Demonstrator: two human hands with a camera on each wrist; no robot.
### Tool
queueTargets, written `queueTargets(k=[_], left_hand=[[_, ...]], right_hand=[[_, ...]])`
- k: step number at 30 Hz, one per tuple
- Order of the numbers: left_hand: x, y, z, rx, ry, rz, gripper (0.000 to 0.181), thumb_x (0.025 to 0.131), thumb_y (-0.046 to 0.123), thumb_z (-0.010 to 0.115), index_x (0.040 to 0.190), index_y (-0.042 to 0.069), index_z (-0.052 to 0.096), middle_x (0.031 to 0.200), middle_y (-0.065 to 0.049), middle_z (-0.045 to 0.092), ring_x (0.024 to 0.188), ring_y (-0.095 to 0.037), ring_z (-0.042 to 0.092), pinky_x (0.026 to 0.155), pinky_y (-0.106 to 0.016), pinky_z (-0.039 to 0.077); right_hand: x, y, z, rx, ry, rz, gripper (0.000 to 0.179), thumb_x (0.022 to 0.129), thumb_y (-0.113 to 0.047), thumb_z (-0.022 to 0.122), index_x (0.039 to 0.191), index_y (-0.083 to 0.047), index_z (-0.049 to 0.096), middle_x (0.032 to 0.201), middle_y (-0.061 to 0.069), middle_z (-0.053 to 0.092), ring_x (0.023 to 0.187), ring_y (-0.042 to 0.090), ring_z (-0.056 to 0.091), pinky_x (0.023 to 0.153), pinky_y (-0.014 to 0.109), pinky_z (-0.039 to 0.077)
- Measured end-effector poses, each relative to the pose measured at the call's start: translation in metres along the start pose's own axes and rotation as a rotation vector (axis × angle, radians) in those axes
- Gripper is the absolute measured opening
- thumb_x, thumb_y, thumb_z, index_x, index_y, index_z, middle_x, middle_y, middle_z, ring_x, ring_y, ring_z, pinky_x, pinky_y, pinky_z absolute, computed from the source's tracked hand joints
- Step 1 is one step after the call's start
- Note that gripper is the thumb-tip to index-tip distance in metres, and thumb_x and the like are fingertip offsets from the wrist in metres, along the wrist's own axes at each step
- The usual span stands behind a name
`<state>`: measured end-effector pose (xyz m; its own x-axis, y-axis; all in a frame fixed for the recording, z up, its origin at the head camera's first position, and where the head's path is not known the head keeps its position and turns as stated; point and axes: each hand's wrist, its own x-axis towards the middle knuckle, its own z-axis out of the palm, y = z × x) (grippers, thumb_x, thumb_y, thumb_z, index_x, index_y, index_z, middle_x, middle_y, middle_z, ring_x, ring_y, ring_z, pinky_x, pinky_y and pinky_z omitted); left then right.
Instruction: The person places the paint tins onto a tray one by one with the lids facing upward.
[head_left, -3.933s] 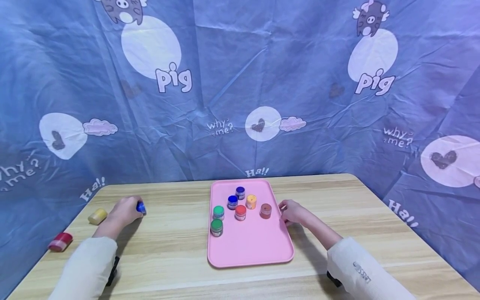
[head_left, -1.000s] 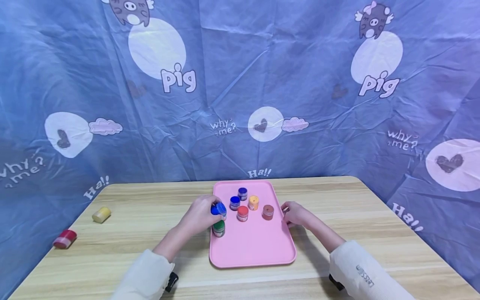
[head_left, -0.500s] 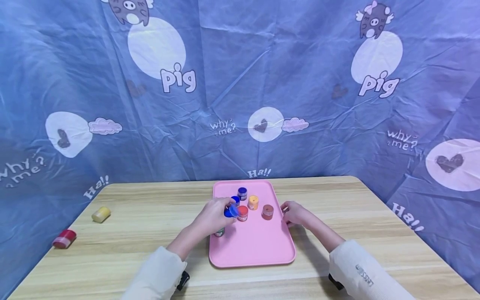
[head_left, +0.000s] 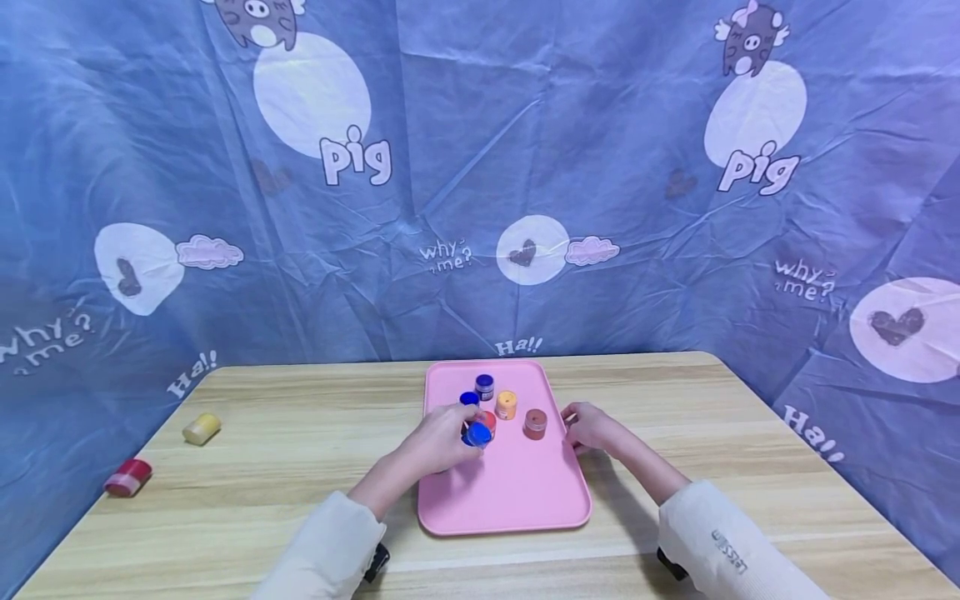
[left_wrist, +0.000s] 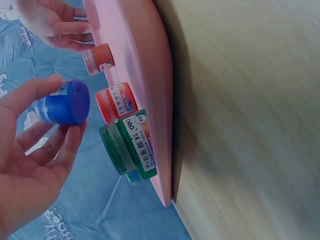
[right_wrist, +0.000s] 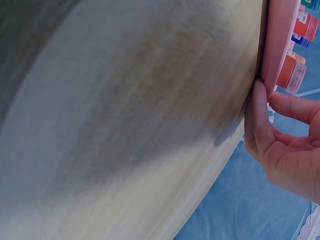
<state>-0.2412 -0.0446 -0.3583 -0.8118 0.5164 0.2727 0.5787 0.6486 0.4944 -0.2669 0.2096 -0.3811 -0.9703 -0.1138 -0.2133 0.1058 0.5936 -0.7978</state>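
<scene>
My left hand (head_left: 438, 437) holds a blue paint jar (head_left: 478, 434) between thumb and fingers, tilted and raised over the pink tray (head_left: 517, 500). Just behind it on the tray stands a red-orange jar (head_left: 491, 422), partly covered. Green jars (left_wrist: 135, 150) at the tray's left side show in the left wrist view; my left hand hides them from the head view. My right hand (head_left: 591, 427) pinches the tray's right rim, thumb at the edge and fingers low against its side. A brown jar (head_left: 535, 425) stands upright close to that rim.
Toward the tray's back stand two dark blue jars, one farthest back (head_left: 484, 386), and a yellow-orange jar (head_left: 507, 405). Far left on the wooden table (head_left: 300, 467), a pale yellow jar (head_left: 202, 428) and a red jar (head_left: 129, 477) lie on their sides. A blue printed curtain hangs behind.
My left hand has lifted the blue jar from the table's left side and carried it right, over the tray; lately it moved slightly farther right and nearer. My right hand stays at the rim.
</scene>
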Motion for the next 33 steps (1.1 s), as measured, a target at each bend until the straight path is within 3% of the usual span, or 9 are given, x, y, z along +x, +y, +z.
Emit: queueTargets(k=[4, 11, 12, 13, 18, 19, 20, 33], left_hand=[[0.001, -0.001, 0.002, 0.021, -0.051, 0.014, 0.032, 0.070, 0.012, 0.077, 0.099, 0.006, 0.066, 0.091, -0.002, 0.063, 0.083, -0.016, 0.056, 0.077, -0.029, 0.048], [0.002, -0.003, 0.006, 0.066, -0.140, -0.028, 0.026, 0.070, 0.012, 0.078, 0.092, 0.008, 0.065, 0.088, 0.000, 0.061, 0.081, -0.015, 0.056, 0.077, -0.030, 0.048], [0.002, -0.003, 0.006, 0.066, -0.147, -0.030, 0.026, 0.070, 0.011, 0.078, 0.092, 0.008, 0.065, 0.088, 0.000, 0.062, 0.081, -0.015, 0.056, 0.078, -0.031, 0.048], [0.002, -0.003, 0.006, 0.070, -0.154, -0.032, 0.026, 0.070, 0.012, 0.078, 0.092, 0.008, 0.065, 0.088, 0.000, 0.062, 0.082, -0.015, 0.056, 0.079, -0.031, 0.048], [0.002, -0.003, 0.008, 0.079, -0.169, -0.031, 0.027, 0.071, 0.012, 0.079, 0.094, 0.007, 0.066, 0.090, -0.001, 0.063, 0.085, -0.015, 0.057, 0.079, -0.031, 0.049], [0.002, -0.003, 0.009, 0.083, -0.169, -0.033, 0.028, 0.071, 0.012, 0.079, 0.095, 0.007, 0.066, 0.090, -0.001, 0.063, 0.085, -0.016, 0.057, 0.079, -0.031, 0.049], [0.003, -0.003, 0.010, 0.085, -0.168, -0.033, 0.028, 0.071, 0.012, 0.079, 0.095, 0.007, 0.066, 0.090, -0.001, 0.063, 0.084, -0.016, 0.057, 0.079, -0.031, 0.049], [0.001, -0.004, 0.016, 0.128, -0.181, -0.003, 0.031, 0.068, 0.007, 0.079, 0.096, 0.006, 0.065, 0.092, -0.005, 0.063, 0.088, -0.018, 0.058, 0.079, -0.030, 0.049]], right_hand=[[0.000, 0.000, 0.000, 0.004, 0.003, 0.000, 0.040, 0.066, 0.019, 0.049, 0.106, 0.017, 0.045, 0.087, 0.018, 0.052, 0.063, 0.019, 0.056, 0.059, 0.033, 0.054], [-0.002, -0.004, -0.001, -0.009, -0.003, 0.004, 0.039, 0.068, 0.019, 0.050, 0.106, 0.017, 0.045, 0.088, 0.020, 0.052, 0.066, 0.024, 0.058, 0.060, 0.035, 0.055], [0.007, 0.008, -0.003, 0.020, -0.026, -0.045, 0.037, 0.067, 0.017, 0.051, 0.104, 0.014, 0.047, 0.085, 0.018, 0.052, 0.065, 0.023, 0.058, 0.058, 0.034, 0.054], [0.008, 0.010, -0.003, 0.025, -0.031, -0.042, 0.037, 0.067, 0.017, 0.052, 0.104, 0.013, 0.047, 0.086, 0.019, 0.052, 0.066, 0.024, 0.059, 0.059, 0.035, 0.055], [0.009, 0.011, -0.002, 0.021, -0.025, -0.050, 0.036, 0.068, 0.017, 0.052, 0.104, 0.014, 0.047, 0.085, 0.018, 0.052, 0.062, 0.020, 0.057, 0.057, 0.034, 0.054], [0.000, -0.001, -0.001, -0.004, -0.001, -0.001, 0.038, 0.068, 0.019, 0.050, 0.106, 0.016, 0.045, 0.087, 0.020, 0.052, 0.063, 0.022, 0.057, 0.059, 0.036, 0.055], [-0.002, -0.001, -0.001, -0.006, 0.001, -0.006, 0.038, 0.068, 0.019, 0.049, 0.105, 0.017, 0.045, 0.087, 0.020, 0.052, 0.063, 0.020, 0.057, 0.059, 0.035, 0.054], [-0.002, 0.003, 0.000, 0.030, 0.008, -0.016, 0.040, 0.065, 0.019, 0.048, 0.105, 0.017, 0.045, 0.084, 0.018, 0.051, 0.062, 0.018, 0.055, 0.058, 0.032, 0.054]])
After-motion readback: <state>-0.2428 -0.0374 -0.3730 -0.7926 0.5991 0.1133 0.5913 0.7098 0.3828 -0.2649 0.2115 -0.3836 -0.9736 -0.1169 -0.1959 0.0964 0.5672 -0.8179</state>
